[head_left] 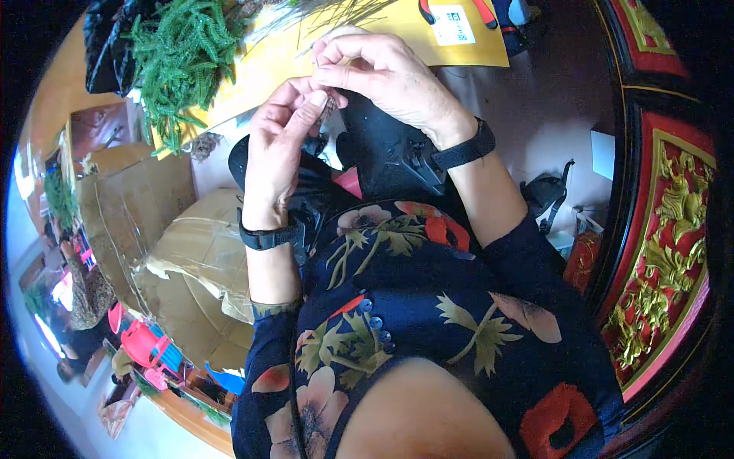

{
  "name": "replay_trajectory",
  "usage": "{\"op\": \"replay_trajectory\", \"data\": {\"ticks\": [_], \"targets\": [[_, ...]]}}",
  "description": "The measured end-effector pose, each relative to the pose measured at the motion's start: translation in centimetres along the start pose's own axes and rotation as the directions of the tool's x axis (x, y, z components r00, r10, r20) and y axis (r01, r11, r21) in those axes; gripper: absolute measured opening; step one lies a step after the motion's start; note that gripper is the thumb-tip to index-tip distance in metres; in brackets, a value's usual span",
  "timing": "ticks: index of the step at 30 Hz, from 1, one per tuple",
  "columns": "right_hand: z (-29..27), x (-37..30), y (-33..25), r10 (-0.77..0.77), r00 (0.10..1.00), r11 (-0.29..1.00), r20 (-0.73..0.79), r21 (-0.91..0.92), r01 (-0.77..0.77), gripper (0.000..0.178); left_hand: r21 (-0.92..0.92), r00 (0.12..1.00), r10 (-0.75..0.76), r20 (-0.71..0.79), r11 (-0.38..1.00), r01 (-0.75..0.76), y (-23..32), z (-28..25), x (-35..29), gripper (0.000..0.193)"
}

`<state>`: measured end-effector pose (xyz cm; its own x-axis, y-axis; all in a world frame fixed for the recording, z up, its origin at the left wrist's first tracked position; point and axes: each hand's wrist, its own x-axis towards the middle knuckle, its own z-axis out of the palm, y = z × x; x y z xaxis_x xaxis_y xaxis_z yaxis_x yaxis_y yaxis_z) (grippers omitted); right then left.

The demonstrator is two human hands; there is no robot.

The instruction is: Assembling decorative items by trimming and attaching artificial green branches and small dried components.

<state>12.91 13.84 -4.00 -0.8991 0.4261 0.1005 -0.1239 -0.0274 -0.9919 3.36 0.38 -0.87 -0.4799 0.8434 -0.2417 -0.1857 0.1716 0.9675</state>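
Over the near edge of a yellow board (459,53), both my hands are raised close together with their fingertips almost meeting. My left hand (284,130) is closed, its thumb and fingers pinching a small brown, scaly pine cone (329,109), partly hidden by the thumb. Just above and to the right, my right hand (394,80) pinches with thumb and forefinger at what looks like a thin wire (314,64) by the cone; most of it is hidden by the fingers.
Green artificial pine sprigs (183,65) are heaped on the board's left, with loose thin wires (321,19) beside them. Red-handled pliers (483,11) lie at the far right. Left of me stands an opened cardboard box (191,260); at right is a carved red and gold panel (661,268).
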Motion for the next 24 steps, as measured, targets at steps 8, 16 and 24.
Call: {"op": "replay_trajectory", "data": {"ticks": [8,16,24], "targets": [[0.4,0.2,0.1,-0.267,0.951,0.952,-0.155,-0.196,0.235,0.012,-0.038,0.994,-0.105,-0.009,0.994,0.104,0.8,-0.8,-0.5,0.021],[-1.0,0.3,-2.2,-0.409,0.912,0.804,0.045,-0.454,0.383,0.013,-0.200,0.989,-0.147,0.018,0.969,0.147,0.9,-0.9,-0.6,0.022],[-0.9,0.9,0.4,-0.598,0.800,0.644,0.051,-0.564,0.517,0.011,-0.206,0.984,-0.129,0.121,0.967,0.152,0.4,-1.2,-0.3,0.023]]}}
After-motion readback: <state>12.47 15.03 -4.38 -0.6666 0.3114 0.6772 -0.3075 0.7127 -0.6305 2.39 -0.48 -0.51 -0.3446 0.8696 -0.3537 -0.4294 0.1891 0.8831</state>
